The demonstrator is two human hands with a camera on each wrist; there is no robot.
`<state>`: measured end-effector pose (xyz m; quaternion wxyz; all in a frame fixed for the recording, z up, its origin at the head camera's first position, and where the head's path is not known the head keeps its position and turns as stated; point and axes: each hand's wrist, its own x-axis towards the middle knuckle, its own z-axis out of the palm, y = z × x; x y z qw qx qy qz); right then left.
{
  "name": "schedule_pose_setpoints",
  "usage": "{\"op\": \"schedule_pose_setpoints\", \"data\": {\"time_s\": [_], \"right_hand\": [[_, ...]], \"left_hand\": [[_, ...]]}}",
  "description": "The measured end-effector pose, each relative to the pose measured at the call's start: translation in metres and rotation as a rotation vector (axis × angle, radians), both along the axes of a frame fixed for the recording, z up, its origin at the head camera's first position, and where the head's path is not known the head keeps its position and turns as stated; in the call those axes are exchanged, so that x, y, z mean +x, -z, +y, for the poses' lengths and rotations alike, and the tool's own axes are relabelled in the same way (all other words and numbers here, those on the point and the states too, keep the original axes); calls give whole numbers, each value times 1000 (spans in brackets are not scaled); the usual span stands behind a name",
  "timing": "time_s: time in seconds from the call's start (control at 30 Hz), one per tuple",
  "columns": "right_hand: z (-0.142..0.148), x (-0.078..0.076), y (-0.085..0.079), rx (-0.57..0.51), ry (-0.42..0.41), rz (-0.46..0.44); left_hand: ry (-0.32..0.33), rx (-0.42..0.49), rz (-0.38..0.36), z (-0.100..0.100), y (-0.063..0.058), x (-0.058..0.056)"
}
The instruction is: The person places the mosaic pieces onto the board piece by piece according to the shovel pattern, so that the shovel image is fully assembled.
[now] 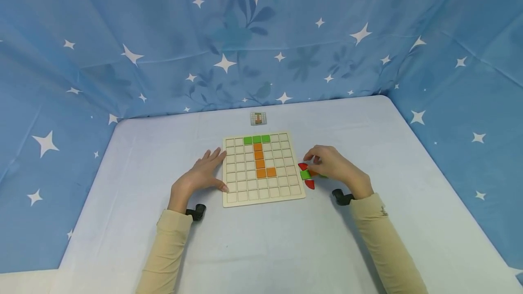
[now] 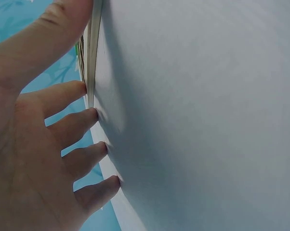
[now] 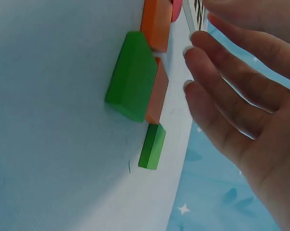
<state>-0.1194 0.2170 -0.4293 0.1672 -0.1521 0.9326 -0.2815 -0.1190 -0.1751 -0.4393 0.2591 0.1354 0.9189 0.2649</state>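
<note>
A pale gridded board [image 1: 242, 197] bears a row of green squares [image 1: 257, 139] at its far side, with orange squares [image 1: 260, 164] running down from it and one more beside the lowest. My left hand [image 1: 203, 172] spreads its fingers along the board's left edge, thumb near the front corner. Beyond the right edge, my right hand [image 1: 333, 163] hovers with bent fingers over loose pieces: red curved ones [image 1: 309, 184] and a green block [image 1: 305, 174]. The right wrist view shows a larger green block [image 3: 130, 79] and orange blocks [image 3: 157, 24] beside the fingers; the thumb tip is out of that view.
A small card [image 1: 258, 119] with a picture of a gridded pattern lies behind the board. White cloth [image 1: 253, 248] covers the table, and a blue star-patterned curtain [image 1: 229, 26] hangs around its back and sides. Black wrist cameras [image 1: 342, 197] sit at both cuffs.
</note>
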Motion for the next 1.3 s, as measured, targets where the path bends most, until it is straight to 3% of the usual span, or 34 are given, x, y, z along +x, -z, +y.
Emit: {"op": "schedule_pose_setpoints", "data": {"time_s": [0.7,1.3], "right_hand": [[8,-4,-3,124,-15,-104],[7,-6,4,120,37,-108]], "left_hand": [[1,-3,4,0,-3,-1],[-4,2,7,-1,-3,1]]}}
